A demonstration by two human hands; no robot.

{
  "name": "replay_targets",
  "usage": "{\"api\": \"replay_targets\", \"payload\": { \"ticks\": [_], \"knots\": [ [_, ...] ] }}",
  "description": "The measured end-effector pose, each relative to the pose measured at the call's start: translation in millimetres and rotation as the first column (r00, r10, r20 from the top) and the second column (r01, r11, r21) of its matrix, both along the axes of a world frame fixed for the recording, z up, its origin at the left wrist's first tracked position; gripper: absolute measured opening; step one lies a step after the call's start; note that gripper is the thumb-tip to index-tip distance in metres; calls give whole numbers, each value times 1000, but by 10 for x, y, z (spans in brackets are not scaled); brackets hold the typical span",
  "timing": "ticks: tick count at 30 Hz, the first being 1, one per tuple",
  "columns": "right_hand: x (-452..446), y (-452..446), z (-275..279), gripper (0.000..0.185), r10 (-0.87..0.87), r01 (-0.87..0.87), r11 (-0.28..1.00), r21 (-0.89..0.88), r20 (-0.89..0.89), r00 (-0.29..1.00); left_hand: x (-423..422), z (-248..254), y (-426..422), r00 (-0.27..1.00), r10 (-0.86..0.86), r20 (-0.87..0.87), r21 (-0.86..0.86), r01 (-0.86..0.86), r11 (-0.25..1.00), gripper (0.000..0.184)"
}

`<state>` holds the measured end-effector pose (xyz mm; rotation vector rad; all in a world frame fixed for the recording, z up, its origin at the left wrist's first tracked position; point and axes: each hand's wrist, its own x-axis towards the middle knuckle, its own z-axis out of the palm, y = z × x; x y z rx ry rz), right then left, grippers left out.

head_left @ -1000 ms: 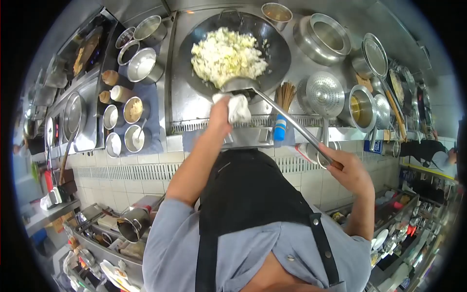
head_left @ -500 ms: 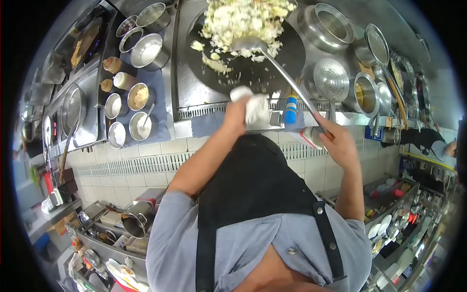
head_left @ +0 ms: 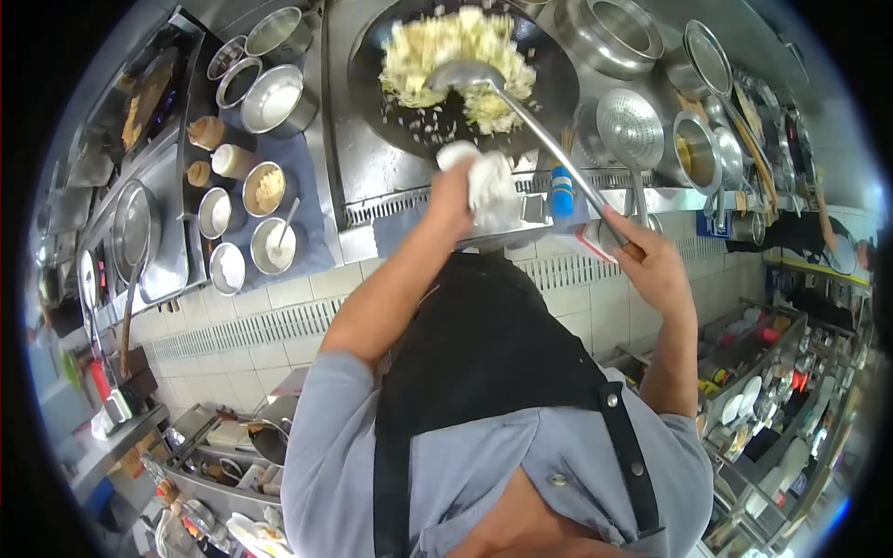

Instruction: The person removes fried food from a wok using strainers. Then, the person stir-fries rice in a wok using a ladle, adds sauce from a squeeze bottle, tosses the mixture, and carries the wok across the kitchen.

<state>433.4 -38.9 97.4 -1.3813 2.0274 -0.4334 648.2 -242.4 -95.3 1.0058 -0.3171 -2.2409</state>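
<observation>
My left hand [head_left: 450,200] is closed around a folded white cloth [head_left: 493,191] at the near rim of a black wok [head_left: 556,98]. Whatever the cloth covers is hidden. In the wok lies a heap of chopped pale-green and white vegetables [head_left: 437,42], blurred by motion, with small bits scattered below it. My right hand [head_left: 656,270] grips the end of a long-handled metal ladle [head_left: 549,139]. The ladle's bowl is over the wok, against the near side of the heap.
Left of the stove stand metal pots of seasonings [head_left: 270,186] and squeeze bottles [head_left: 233,160]. A perforated skimmer [head_left: 631,130], stacked basins [head_left: 609,37] and a pot of yellow liquid [head_left: 693,153] are on the right. A blue cylinder [head_left: 562,192] is near the front edge. Another person [head_left: 814,232] is at far right.
The wok has tilted or shifted toward me, and the vegetables have bunched up lower and more compactly. The ladle's bowl has moved slightly up and left. Both hands keep their hold.
</observation>
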Motion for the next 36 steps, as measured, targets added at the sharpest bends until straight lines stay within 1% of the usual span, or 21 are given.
{"api": "replay_targets", "payload": {
  "ticks": [2, 4, 6, 7, 10, 12, 14, 18, 19, 20, 21, 23, 24, 25, 26, 29, 31, 33, 34, 35, 36],
  "knots": [
    [-3, -149, -133, 64, 30, -34, 998, -52, -73, 997, -96, -54, -477, 997, -25, -73, -51, 21, 998, 24],
    [72, -362, -659, 67, 105, -140, 970, -199, -177, 979, -128, -388, -426, 1000, 7, 25, -138, -4, 990, 26],
    [272, -467, -674, 65, 26, -45, 985, -165, -116, 993, -39, -644, -77, 981, -89, 172, -68, 102, 993, 29],
    [304, -556, -663, 64, -17, 3, 988, -156, -87, 996, 23, -1133, 78, 937, -98, 334, -70, 129, 989, 32],
    [247, -424, -311, 49, -143, 173, 983, -53, 360, 922, 187, -510, 377, 965, -38, 258, -210, 95, 973, 30],
    [177, -348, -14, 32, -141, 276, 954, -117, 636, 758, 147, -129, 134, 992, -58, 112, 38, 54, 998, 31],
    [171, -511, 382, 27, 54, 288, 922, -257, 826, 562, -31, -204, -328, 999, 6, -40, -41, -7, 999, 27],
    [-23, -1166, 480, 62, 630, 128, 670, -731, 651, 424, -183, -273, -786, 1000, -12, 10, -97, 13, 995, 26],
    [153, -1400, 564, 44, 560, 196, 584, -788, 566, 606, -200, -352, -843, 999, -9, 36, -105, 13, 994, 26],
    [95, -1673, 519, 32, 396, 27, 449, -893, 226, 890, -204, -427, -879, 998, -14, 69, -108, 22, 994, 26],
    [-11, -2046, 435, 22, 126, -191, 363, -912, -155, 980, -217, -497, -893, 995, -15, 97, -95, 24, 995, 26],
    [-274, -2952, 208, 14, 44, -373, 445, -814, -396, 917, -206, -351, -881, 994, -37, 99, -75, 45, 996, 26],
    [-269, -3350, 84, 13, 374, 187, 457, -870, 379, 846, -178, -312, -853, 993, -59, 101, -56, 65, 996, 27],
    [-274, -3308, 232, 17, 432, 284, 426, -859, 469, 771, -166, -325, -868, 990, -78, 117, -61, 86, 994, 27],
    [-305, -3415, 439, 21, 516, 365, 373, -853, 518, 683, -185, -334, -840, 978, -11, 207, -81, 28, 996, 28],
    [-306, -3609, 189, 21, 163, 255, 398, -881, 341, 926, -192, -236, -814, 975, 0, 222, -17, 4, 1000, 35],
    [-191, -3705, 147, 24, -79, 175, 416, -892, 156, 985, -212, -227, -893, 969, -31, 246, -29, 40, 999, 32],
    [-150, -3792, 402, 20, -51, 419, 648, -636, 513, 857, -210, -145, -978, 964, -53, 260, -17, 59, 998, 33],
    [-97, -3691, 671, 18, -58, 463, 589, -663, 537, 842, -180, -115, -908, 959, -82, 272, 13, 81, 997, 34],
    [-219, -3493, 873, 18, 149, 487, 604, -631, 689, 709, -168, -145, -928, 956, -88, 281, -12, 96, 995, 40],
    [-300, -3516, 867, 18, 218, 473, 558, -682, 670, 709, -203, -162, -1084, 960, -50, 276, -26, 60, 998, 41]
  ]
}}
